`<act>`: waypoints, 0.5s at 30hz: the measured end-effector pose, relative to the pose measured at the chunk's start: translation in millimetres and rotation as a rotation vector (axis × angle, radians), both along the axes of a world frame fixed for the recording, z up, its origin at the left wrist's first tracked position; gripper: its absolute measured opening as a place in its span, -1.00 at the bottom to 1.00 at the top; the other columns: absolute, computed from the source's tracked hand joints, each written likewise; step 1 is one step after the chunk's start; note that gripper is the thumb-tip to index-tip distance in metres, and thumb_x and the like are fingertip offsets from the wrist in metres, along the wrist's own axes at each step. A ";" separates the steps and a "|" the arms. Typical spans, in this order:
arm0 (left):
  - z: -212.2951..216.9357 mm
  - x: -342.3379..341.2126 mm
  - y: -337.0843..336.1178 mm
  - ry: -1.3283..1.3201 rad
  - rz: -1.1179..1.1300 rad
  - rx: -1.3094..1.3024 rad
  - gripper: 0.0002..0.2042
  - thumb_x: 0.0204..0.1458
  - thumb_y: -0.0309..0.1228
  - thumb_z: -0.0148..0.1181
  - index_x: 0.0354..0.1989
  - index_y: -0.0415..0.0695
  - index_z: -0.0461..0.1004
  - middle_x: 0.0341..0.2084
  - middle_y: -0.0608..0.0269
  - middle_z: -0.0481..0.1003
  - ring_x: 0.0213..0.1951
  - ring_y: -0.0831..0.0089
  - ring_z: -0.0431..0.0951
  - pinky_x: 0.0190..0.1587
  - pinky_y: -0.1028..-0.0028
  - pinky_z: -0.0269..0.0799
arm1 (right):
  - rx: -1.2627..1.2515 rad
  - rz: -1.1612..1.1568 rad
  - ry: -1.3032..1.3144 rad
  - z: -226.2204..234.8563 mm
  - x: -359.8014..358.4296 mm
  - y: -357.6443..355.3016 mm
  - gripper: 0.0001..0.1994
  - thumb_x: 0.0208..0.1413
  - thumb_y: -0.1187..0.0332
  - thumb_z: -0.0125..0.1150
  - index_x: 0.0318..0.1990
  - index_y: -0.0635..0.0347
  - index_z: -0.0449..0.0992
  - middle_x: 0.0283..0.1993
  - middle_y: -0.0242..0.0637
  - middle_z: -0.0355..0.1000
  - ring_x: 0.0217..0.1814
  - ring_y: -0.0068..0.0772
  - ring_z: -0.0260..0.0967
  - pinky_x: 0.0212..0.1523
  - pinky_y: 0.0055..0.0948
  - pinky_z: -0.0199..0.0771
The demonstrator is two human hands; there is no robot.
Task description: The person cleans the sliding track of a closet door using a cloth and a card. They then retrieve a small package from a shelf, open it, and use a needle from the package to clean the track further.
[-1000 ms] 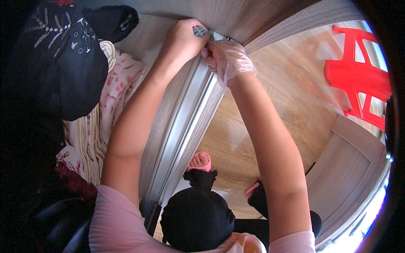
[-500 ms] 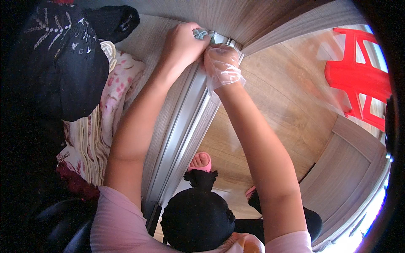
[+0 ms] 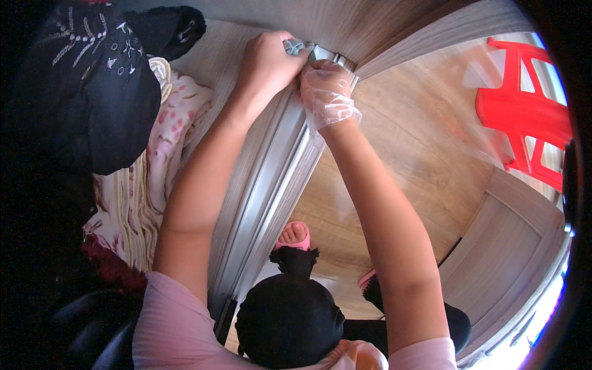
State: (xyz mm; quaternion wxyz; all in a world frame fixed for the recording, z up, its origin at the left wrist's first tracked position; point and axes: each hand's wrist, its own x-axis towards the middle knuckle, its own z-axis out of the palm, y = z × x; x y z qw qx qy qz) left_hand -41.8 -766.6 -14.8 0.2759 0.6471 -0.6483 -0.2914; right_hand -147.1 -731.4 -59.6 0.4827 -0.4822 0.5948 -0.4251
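One left hand (image 3: pixel 266 68), one right hand (image 3: pixel 322 77): two!

And here's the tally: one clear glove (image 3: pixel 330 110), one grey-green cloth (image 3: pixel 293 47), two forearms (image 3: pixel 200 188) (image 3: pixel 385 203), two pink slippers (image 3: pixel 297 246) (image 3: pixel 367 279), one bare foot (image 3: pixel 293 233) showing, one red plastic stool (image 3: pixel 524 111)!

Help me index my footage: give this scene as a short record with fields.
Left hand: bare, holding a grey-green cloth
Right hand: in a clear plastic glove, beside the left at the far end of a metal track; fingertips hidden
To the left: dark clothing, folded blankets
To the right: red plastic stool
Underfoot: wood-look floor
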 end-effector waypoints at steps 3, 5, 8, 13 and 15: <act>-4.0 0.2 1.9 0.046 0.047 -0.051 -0.79 -0.20 -0.34 0.25 -0.45 -0.22 0.52 -0.57 0.08 0.52 -0.50 0.43 0.52 -0.35 0.47 0.39 | 0.070 -0.078 0.073 4.0 4.1 0.2 -0.85 -0.15 0.34 0.12 -0.59 0.22 0.47 -0.57 -0.12 0.43 -0.52 -0.19 0.41 -0.47 -0.38 0.40; -8.4 1.5 4.3 0.072 0.055 -0.099 -0.81 -0.20 -0.35 0.25 -0.45 -0.21 0.52 -0.57 0.09 0.52 -0.50 0.42 0.52 -0.36 0.47 0.39 | 0.117 -0.018 0.035 12.7 -2.5 8.3 -0.85 -0.10 0.35 0.11 -0.56 0.25 0.46 -0.60 -0.17 0.42 -0.57 -0.27 0.38 -0.53 -0.43 0.38; -7.3 -4.4 9.3 0.014 0.129 -0.150 -0.81 -0.21 -0.35 0.22 -0.45 -0.19 0.51 -0.55 0.00 0.50 -0.44 0.07 0.52 -0.35 0.30 0.43 | 0.458 -0.101 -0.324 69.9 -10.9 26.2 -0.83 -0.02 0.34 0.10 -0.49 0.28 0.44 -0.63 -0.28 0.37 -0.65 -0.45 0.33 -0.64 -0.51 0.32; -18.0 -14.3 7.3 -0.017 0.162 -0.402 -0.90 -0.20 -0.44 0.22 -0.46 -0.12 0.50 -0.52 0.09 0.49 -0.44 0.09 0.49 -0.36 0.29 0.40 | 0.523 -0.077 -0.376 97.9 -32.4 62.5 -0.80 0.11 0.33 0.03 -0.32 0.34 0.39 -0.60 -0.38 0.30 -0.72 -0.65 0.06 -0.73 -0.67 0.03; -20.4 -9.3 9.9 -0.101 0.113 -0.582 -0.87 -0.19 -0.44 0.22 -0.42 -0.16 0.50 -0.52 0.08 0.50 -0.44 0.14 0.50 -0.35 0.35 0.39 | 0.559 -0.072 -0.362 100.3 -43.0 77.1 -0.81 0.12 0.33 0.02 -0.31 0.31 0.39 -0.61 -0.40 0.28 -0.73 -0.66 0.04 -0.74 -0.68 0.00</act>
